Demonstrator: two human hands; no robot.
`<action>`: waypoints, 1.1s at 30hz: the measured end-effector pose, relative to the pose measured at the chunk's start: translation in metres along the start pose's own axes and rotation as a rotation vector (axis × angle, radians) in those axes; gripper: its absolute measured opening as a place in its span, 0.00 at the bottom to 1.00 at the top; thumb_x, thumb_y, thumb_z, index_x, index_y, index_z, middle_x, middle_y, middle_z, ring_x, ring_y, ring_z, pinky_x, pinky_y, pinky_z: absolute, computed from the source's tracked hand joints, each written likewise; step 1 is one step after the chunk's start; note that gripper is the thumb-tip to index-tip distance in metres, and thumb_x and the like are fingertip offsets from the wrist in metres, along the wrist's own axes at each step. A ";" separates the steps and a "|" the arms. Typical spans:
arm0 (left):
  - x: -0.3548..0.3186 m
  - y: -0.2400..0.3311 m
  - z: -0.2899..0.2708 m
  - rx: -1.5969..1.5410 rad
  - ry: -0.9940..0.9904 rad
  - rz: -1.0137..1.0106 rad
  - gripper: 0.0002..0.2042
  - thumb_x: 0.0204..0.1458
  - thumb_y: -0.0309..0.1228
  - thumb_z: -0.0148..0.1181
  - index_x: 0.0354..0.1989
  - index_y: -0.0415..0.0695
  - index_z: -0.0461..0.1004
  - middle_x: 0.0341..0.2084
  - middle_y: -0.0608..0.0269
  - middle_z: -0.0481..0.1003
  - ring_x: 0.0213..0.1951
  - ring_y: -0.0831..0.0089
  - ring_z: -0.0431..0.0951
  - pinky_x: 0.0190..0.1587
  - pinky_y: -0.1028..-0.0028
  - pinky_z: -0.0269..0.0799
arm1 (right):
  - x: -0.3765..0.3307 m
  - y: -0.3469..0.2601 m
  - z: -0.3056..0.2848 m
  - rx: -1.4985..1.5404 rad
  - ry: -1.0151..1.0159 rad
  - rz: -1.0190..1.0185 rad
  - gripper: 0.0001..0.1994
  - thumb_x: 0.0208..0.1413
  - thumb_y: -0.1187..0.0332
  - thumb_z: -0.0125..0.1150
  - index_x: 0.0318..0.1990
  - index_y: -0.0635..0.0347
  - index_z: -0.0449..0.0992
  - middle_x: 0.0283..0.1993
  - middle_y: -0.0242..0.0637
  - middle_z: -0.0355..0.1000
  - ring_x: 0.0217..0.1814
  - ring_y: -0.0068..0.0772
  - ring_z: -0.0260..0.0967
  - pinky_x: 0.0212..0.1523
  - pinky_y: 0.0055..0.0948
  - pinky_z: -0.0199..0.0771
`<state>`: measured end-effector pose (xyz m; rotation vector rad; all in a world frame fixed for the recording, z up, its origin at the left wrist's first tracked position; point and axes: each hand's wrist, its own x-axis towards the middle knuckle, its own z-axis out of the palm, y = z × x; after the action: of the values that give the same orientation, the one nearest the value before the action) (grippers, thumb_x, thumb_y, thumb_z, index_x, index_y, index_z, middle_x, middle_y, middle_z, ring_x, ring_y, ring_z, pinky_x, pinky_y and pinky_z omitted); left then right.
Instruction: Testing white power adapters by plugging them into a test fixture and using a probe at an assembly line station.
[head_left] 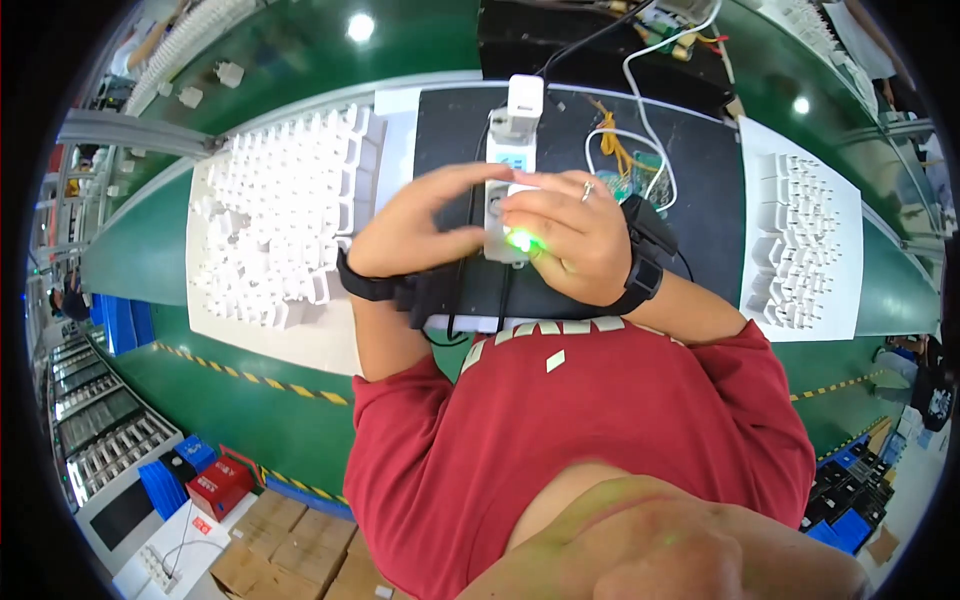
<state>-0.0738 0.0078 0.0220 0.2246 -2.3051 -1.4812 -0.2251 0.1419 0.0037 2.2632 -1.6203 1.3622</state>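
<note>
The long white plastic socket strip (494,213) points outward, left hand (425,220) gaping beside it. The right hand (578,235), nearer, curls over; can't tell its hold

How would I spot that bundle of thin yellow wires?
Start at the black rectangular work surface beyond the person's red shirt. On its far right part, beyond the right hand, a thin white cable loops near green circuit boards. The bundle of thin yellow wires lies among them, set apart by colour: its neighbours are white and green.
</note>
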 end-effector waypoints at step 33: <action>0.206 -0.186 -0.131 1.798 0.089 -0.263 0.15 0.53 0.34 0.42 0.49 0.58 0.68 0.54 0.61 0.61 0.62 0.64 0.54 0.62 0.45 0.35 | 0.259 0.258 -0.397 -1.571 0.176 0.568 0.12 0.48 0.68 0.48 0.29 0.61 0.79 0.36 0.50 0.74 0.40 0.45 0.73 0.41 0.36 0.72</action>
<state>-0.2226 -0.2513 -0.0490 0.9732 -2.7787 0.9190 -0.6557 0.0272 0.3083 0.7574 -2.0670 -0.0212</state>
